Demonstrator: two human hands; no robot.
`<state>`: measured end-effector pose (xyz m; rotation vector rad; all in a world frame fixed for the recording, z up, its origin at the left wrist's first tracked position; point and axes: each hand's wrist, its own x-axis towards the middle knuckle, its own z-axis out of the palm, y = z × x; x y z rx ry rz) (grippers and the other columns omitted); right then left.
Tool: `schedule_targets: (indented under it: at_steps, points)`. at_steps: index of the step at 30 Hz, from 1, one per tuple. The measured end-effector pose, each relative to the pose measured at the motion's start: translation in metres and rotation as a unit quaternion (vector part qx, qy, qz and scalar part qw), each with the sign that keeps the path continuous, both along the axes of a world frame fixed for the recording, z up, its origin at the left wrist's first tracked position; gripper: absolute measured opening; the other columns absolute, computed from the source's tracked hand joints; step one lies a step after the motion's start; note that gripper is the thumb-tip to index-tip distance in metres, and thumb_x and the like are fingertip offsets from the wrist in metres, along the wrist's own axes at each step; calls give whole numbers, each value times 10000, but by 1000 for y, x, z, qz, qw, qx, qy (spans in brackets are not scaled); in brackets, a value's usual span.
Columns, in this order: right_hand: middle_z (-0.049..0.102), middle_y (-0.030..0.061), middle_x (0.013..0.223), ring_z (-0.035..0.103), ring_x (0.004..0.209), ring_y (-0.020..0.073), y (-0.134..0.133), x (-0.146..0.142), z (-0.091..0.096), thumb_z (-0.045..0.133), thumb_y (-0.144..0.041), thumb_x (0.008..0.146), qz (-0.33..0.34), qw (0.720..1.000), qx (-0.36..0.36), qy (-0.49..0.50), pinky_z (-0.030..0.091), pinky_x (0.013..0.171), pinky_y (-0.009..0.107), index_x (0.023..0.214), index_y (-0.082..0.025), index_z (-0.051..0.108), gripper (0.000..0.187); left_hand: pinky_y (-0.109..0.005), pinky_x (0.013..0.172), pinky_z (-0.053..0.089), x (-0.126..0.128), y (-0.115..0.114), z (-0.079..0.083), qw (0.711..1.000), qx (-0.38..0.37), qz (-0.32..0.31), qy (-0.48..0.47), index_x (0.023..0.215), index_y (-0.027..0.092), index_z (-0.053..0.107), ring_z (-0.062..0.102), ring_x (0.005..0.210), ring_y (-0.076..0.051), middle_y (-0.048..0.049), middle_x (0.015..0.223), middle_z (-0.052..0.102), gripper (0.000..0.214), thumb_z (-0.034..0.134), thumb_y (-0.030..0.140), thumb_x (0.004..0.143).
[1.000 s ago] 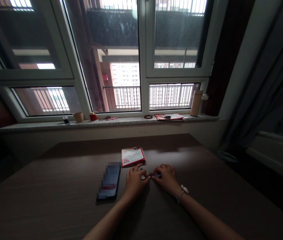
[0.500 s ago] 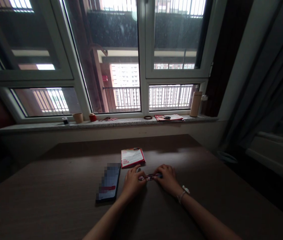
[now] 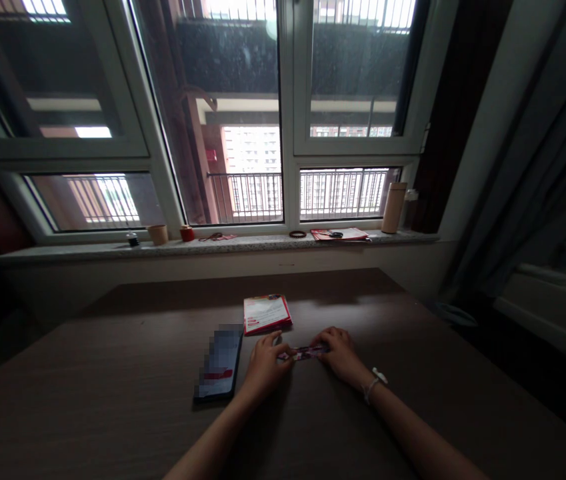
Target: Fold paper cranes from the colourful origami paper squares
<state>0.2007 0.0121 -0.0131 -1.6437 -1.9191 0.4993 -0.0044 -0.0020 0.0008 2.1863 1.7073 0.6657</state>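
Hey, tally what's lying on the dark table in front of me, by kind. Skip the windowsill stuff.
Phone: 1
Red-and-white packet: 1
Patterned strip, pinched between left hand and right hand: 1
Total: 3

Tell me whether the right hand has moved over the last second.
Yes. The right hand has slid slightly rightward, away from the red-and-white card, with more of the strip showing between it and the left hand.

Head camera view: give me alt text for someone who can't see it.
The left hand and right hand pinch a small patterned strip between them on a dark table. A phone and a red-and-white leaflet lie nearby.
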Motion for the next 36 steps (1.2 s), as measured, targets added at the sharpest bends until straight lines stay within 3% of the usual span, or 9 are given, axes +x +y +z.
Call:
schedule_targets:
  at_steps: [6, 15, 30, 36]
  points:
    - [561, 55, 1118, 455, 1138, 227, -4, 3, 5, 565, -83, 712, 36, 997, 63, 15, 353, 1003, 331, 1009, -261, 683, 365, -453, 1039, 374, -3, 0, -4, 999, 37, -35, 14, 949, 307, 749, 469, 1247, -274, -55, 1360, 542, 187, 656, 275, 790]
    - [573, 51, 1085, 472, 1109, 203, -16, -1, 18, 584, -84, 750, 146, 982, 111, 41, 382, 1001, 324, 900, -248, 717, 259, -436, 1027, 379, 1, 1, -6, 995, 86, -43, 11, 872, 257, 746, 512, 1198, -261, -76, 1266, 598, 120, 634, 266, 830]
    - [603, 48, 1024, 499, 1054, 211, -14, 1, 20, 668, -224, 800, 109, 984, 138, 17, 391, 959, 334, 814, -248, 735, 73, -451, 1066, 348, 3, 1, 0, 992, 116, -37, -24, 869, 255, 719, 504, 1198, -242, -54, 1240, 601, 153, 569, 228, 856]
    - [600, 48, 1010, 500, 1049, 206, -14, 1, 19, 660, -200, 794, 101, 982, 159, 35, 386, 955, 326, 795, -233, 722, 70, -446, 1048, 364, 3, -1, 5, 991, 128, -30, -40, 829, 259, 725, 502, 1190, -258, -47, 1211, 605, 90, 654, 218, 791]
